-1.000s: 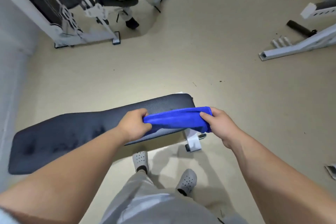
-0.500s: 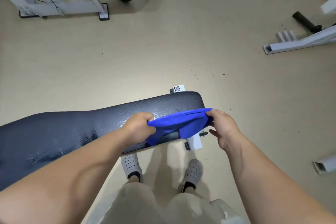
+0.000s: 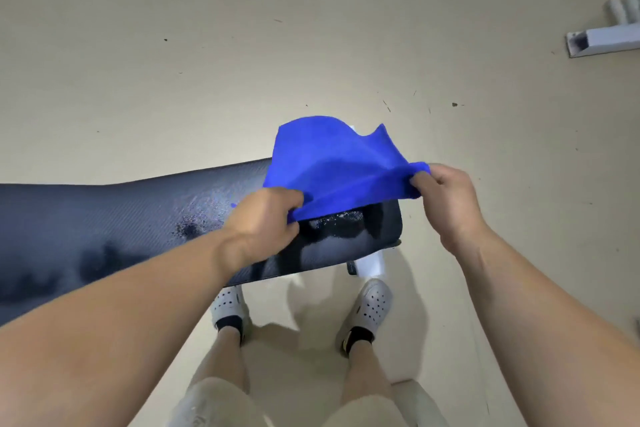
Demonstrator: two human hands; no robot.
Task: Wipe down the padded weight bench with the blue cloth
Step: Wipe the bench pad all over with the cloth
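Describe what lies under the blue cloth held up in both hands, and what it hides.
Under the blue cloth shows the padded bench at its right end, with a shiny wet patch. The cloth covers the bench's far corner, so that cannot be seen.
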